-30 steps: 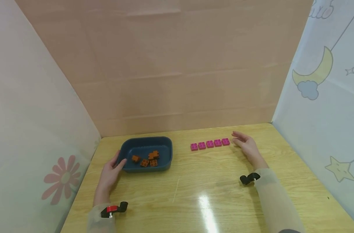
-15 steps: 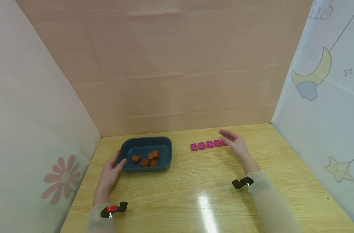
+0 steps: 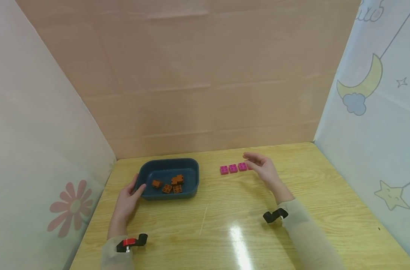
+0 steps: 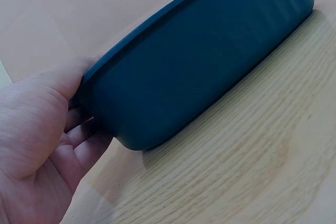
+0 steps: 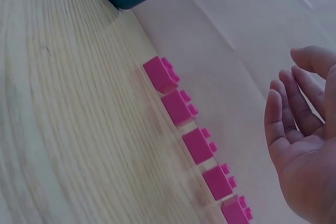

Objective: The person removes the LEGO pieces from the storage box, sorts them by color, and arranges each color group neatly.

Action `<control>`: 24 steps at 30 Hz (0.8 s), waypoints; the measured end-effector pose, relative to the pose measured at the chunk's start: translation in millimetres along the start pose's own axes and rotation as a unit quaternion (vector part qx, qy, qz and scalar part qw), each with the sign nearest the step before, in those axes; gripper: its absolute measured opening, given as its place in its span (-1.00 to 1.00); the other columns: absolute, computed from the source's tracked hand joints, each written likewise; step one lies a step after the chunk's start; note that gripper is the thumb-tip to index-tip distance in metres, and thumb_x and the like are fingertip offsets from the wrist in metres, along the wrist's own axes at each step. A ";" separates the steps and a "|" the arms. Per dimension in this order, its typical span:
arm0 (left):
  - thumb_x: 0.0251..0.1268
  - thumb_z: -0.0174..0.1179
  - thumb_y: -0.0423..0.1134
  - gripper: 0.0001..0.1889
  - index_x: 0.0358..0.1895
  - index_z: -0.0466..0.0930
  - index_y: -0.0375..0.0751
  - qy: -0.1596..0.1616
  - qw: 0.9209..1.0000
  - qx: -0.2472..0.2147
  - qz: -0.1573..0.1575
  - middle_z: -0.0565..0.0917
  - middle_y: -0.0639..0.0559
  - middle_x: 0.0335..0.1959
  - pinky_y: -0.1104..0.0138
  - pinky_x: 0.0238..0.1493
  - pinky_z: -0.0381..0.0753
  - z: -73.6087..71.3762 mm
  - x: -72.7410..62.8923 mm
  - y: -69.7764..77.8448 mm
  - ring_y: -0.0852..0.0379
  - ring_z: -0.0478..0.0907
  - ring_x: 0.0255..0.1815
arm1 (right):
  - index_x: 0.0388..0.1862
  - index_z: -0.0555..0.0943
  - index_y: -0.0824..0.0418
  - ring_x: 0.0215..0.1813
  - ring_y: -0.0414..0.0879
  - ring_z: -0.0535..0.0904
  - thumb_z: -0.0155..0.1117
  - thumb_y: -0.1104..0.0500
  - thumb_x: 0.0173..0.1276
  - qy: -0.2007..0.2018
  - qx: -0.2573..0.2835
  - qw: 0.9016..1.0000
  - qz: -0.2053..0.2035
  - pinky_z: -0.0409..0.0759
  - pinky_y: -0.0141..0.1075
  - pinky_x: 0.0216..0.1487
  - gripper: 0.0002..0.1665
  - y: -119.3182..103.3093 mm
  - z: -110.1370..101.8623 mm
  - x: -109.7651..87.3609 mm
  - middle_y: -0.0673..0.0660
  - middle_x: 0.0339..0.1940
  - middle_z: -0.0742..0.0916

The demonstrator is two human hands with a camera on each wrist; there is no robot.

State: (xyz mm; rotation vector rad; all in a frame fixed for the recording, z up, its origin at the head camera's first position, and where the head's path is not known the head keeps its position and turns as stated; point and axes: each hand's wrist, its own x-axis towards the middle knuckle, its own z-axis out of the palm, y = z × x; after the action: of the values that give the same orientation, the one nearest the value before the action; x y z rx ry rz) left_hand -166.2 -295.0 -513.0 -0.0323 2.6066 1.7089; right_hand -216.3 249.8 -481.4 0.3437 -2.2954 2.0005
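Observation:
My left hand grips the left end of a dark blue plastic tub, its thumb at the rim and fingers against the outer wall. The left wrist view shows the tub's long side standing on the table. Several orange toy building bricks lie loose inside the tub. To its right, several pink building bricks form a row with studs up. Above the right end of that row hovers my right hand, fingers loosely bent, hiding some bricks from the head view. In the right wrist view this hand holds nothing.
The light wooden table ends at a brown paper-like backdrop just behind the tub and the bricks. Pale printed panels stand on both sides, the left one with a flower, the right one with a moon.
My right hand has moved left, from beside the right end of the pink row to over its right-hand bricks. The left hand, the tub and the bricks stay where they were.

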 end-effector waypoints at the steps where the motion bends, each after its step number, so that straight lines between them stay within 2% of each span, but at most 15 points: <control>1: 0.65 0.18 0.13 -0.15 0.77 -0.01 -0.07 0.000 1.000 0.001 0.000 0.04 -0.13 0.75 0.76 0.21 0.25 -0.1 0.0 0.2 -0.16 0.09 0.70 | 0.43 0.56 0.44 0.19 -0.21 0.65 0.37 0.21 0.59 -0.001 0.002 1.000 0.000 0.66 -0.44 0.14 -0.45 0.1 2.1 0.1 0.06 0.22 0.76; 5: 0.67 0.17 0.10 -0.17 0.77 -0.01 -0.08 0.001 1.000 0.005 0.001 0.05 -0.12 0.75 0.75 0.24 0.23 -0.5 0.7 1.0 -0.16 0.09 0.70 | 0.42 0.56 0.47 0.20 -0.20 0.66 0.37 0.22 0.59 -0.007 0.016 1.000 -0.001 0.66 -0.42 0.17 -0.46 -0.5 11.8 0.4 0.27 0.29 0.73; 9: 0.66 0.17 0.11 -0.16 0.77 0.00 -0.08 0.001 1.000 0.007 0.004 0.05 -0.09 0.75 0.76 0.23 0.22 -0.8 1.1 1.8 -0.15 0.07 0.71 | 0.41 0.56 0.49 0.24 -0.08 0.67 0.36 0.24 0.58 -0.019 0.032 0.999 -0.006 0.69 -0.32 0.20 -0.47 -2.9 24.6 1.3 0.40 0.32 0.69; 11: 0.65 0.18 0.13 -0.15 0.76 0.00 -0.08 0.000 1.000 0.005 0.005 0.05 -0.08 0.75 0.77 0.23 0.22 -1.0 1.1 1.7 -0.14 0.05 0.72 | 0.39 0.57 0.49 0.25 -0.05 0.67 0.35 0.24 0.59 -0.026 0.036 0.999 -0.007 0.68 -0.32 0.21 -0.49 -4.5 32.2 1.8 0.40 0.32 0.69; 17: 0.63 0.21 0.12 -0.14 0.76 0.00 -0.10 -0.003 1.000 -0.012 0.004 0.05 -0.09 0.75 0.73 0.26 0.26 -0.5 1.1 0.4 -0.12 0.06 0.71 | 0.34 0.66 0.38 0.23 -0.10 0.68 0.36 0.22 0.58 -0.056 0.032 0.998 -0.003 0.64 -0.40 0.20 -0.56 -12.0 59.8 5.3 0.41 0.32 0.69; 24: 0.65 0.19 0.09 -0.16 0.77 -0.01 -0.06 -0.001 1.000 -0.010 -0.010 0.03 -0.07 0.76 0.71 0.30 0.26 -0.6 2.6 -2.4 -0.10 0.06 0.71 | 0.29 0.72 0.30 0.19 -0.02 0.73 0.40 0.19 0.57 -0.093 0.013 0.995 -0.015 0.70 -0.27 0.17 -0.61 -21.7 95.6 11.7 0.24 0.25 0.77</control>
State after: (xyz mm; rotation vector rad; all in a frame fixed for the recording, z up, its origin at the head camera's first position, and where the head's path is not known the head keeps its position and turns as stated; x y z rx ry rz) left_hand -168.7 -296.5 -515.0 -0.0572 2.5782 1.7270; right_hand -214.5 151.5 -472.0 0.5868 -2.3560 2.0662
